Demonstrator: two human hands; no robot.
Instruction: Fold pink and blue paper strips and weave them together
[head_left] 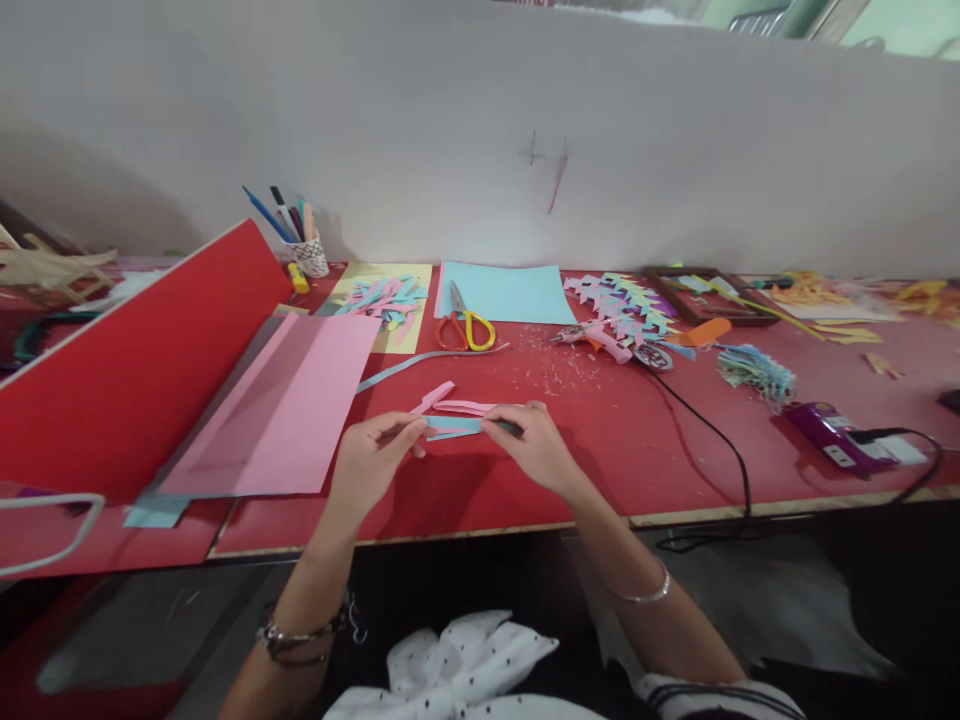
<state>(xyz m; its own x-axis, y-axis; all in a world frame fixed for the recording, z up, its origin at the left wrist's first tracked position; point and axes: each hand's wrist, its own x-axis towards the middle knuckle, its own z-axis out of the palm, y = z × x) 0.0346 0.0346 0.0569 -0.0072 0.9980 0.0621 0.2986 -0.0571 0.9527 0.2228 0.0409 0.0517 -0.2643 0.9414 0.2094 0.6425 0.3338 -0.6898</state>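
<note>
A blue paper strip (453,425) with some pink along it stretches between my two hands, just above the red tabletop. My left hand (377,455) pinches its left end between thumb and fingers. At the other end my right hand (531,444) grips the strip; a small dark object (511,428) also shows in its fingers, its kind hard to make out. Right behind the hands lie folded pink paper strips (466,407). A long pale strip (420,361) curves across the table a little farther back.
Pink sheets (277,410) and a red folder-like board (142,370) stand at left. Scissors (466,322) rest near a blue sheet (510,292). Cut strips (386,300) lie on yellow paper. To the right are a pink glue gun (607,340), its cord, and a purple box (836,437).
</note>
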